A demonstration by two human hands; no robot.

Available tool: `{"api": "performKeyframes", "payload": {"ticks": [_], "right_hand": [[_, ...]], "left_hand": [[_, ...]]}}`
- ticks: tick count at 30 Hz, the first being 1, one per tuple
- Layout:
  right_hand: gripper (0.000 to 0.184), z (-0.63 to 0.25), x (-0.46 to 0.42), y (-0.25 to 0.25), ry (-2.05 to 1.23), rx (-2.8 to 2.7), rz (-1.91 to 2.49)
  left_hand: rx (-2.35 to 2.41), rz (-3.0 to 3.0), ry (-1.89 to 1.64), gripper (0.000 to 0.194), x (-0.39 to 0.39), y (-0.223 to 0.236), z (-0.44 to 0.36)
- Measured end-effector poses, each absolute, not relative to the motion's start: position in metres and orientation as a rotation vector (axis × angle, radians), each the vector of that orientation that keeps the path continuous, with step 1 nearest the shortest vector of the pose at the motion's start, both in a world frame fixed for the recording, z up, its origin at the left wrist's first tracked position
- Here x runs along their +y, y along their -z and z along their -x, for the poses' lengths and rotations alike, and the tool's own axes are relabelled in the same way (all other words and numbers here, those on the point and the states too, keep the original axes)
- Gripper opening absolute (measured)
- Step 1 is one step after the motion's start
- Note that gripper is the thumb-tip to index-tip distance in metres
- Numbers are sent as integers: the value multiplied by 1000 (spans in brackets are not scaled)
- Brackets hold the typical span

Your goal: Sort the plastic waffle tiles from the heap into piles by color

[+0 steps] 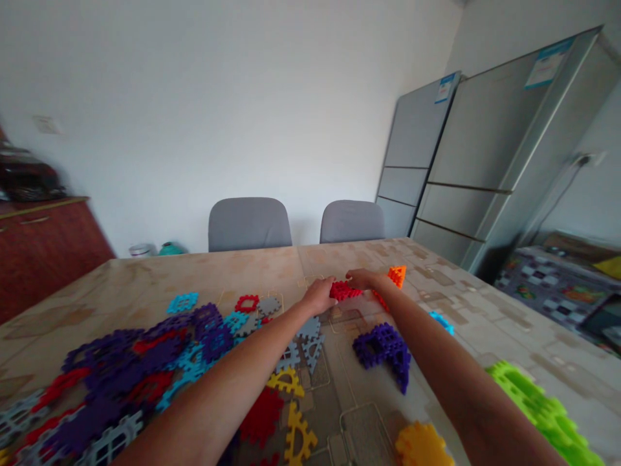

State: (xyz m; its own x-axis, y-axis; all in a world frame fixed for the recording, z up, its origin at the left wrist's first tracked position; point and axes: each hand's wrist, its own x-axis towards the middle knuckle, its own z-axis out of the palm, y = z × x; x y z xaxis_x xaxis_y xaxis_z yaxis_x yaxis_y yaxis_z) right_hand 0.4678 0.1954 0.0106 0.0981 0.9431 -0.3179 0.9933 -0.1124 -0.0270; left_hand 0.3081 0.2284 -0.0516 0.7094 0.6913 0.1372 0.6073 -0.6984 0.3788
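Observation:
Far out over the table, a red interlocking toy block (pixel 344 291) with toothed edges sits between my two hands. My left hand (pixel 317 296) grips its left end, fingers closed. Reaching in from the other side, my right hand (pixel 365 279) has its curled fingers on the block's upper right. Just beyond that hand stands an orange block structure (pixel 397 276), and another red toothed piece (pixel 381 299) shows partly under my right wrist. A purple assembled block structure (pixel 383 346) rests between my forearms.
A heap of purple, red, blue and grey toothed pieces (pixel 116 362) covers the table's left. Yellow pieces (pixel 299 433) lie near my left forearm. A lime-green structure (pixel 538 404) and blue piece (pixel 441 321) lie right. Two grey chairs (pixel 250 223) stand behind the table (pixel 310 255).

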Motion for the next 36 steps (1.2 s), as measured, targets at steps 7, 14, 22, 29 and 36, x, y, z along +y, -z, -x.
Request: {"api": "performKeyframes", "payload": {"ticks": [7,14,22,29,36], "right_hand": [[31,-474,190,-13,324,2108,-2119],[35,-469,186,-18,291,2336,-1911],[34,-450,191,-13,288,2322,-1883],[34,-450,189,-16,250,2336,-1898],[32,-415,185,-23,186,2490,-1842]], "left_hand": [[989,-2494,-429,35,231,52,-304],[981,-2300,-477,35,234,52,-287],[952,-2172,-569,34,229,41,-239],[903,-2069,-659,35,213,29,-151],[881,-2022,-698,32,173,17,-49]]}}
